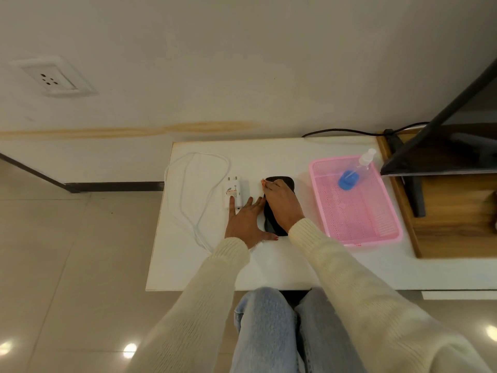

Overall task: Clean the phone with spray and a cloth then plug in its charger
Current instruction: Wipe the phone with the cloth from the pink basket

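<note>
Under right hand (282, 203) on table (269, 160), phone (272, 222), left fingers (249, 205) flat beside it.

The person wears a cream-coloured knitted sweater (408, 335), its long left sleeve (204, 300) and right sleeve (347, 275) showing a fine, slightly fuzzy ribbed weave that runs along the arms and tightens into narrower ribbed cuffs (234, 247) at the wrists, where the bare left hand (243, 219) and right hand (282, 203) emerge. The thumbnail (276, 238) of the left hand carries dark red polish. The legs are clad in light blue denim jeans (269, 332), faded to a paler, washed-out tone over the knees, with soft creases and a seam line in the cloth.
</note>
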`<state>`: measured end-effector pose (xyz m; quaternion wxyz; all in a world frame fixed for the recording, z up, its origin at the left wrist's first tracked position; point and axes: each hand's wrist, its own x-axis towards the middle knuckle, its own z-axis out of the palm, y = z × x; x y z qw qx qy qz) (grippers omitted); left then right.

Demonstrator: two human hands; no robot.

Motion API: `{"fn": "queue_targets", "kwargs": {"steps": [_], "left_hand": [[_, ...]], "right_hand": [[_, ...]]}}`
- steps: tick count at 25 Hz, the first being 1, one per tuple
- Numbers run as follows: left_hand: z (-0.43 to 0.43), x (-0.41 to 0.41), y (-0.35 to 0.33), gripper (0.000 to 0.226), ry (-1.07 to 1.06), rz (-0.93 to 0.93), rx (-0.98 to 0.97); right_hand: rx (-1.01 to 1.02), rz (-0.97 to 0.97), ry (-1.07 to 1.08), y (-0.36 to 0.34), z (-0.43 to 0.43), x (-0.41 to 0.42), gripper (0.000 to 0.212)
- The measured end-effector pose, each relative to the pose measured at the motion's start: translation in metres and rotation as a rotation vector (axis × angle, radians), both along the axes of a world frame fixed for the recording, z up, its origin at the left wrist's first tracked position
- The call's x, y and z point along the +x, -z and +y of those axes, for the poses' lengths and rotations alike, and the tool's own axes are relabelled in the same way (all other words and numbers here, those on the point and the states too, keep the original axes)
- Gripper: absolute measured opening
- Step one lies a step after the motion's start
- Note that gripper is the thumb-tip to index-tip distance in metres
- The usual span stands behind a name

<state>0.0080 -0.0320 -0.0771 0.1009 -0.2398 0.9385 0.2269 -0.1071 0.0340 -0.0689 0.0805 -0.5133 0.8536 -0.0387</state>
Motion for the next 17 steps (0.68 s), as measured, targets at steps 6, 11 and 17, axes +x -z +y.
{"fn": "queue_targets", "kwargs": {"steps": [6,11,17], "left_hand": [[0.0008,0.0004,-0.0019,0.107,-0.001,0.016,-0.011],[0.0015,-0.0001,-0.0021,0.107,-0.003,0.018,-0.01],[0.0005,0.0006,-0.0015,0.109,0.002,0.006,-0.017]], "right_hand": [[0.024,0.006,0.04,0.0017,-0.0004,0.0032,0.061],[0.039,0.029,0.03,0.0025,-0.0016,0.0025,0.06],[0.038,0.053,0.016,-0.0005,0.0037,0.0006,0.059]]}}
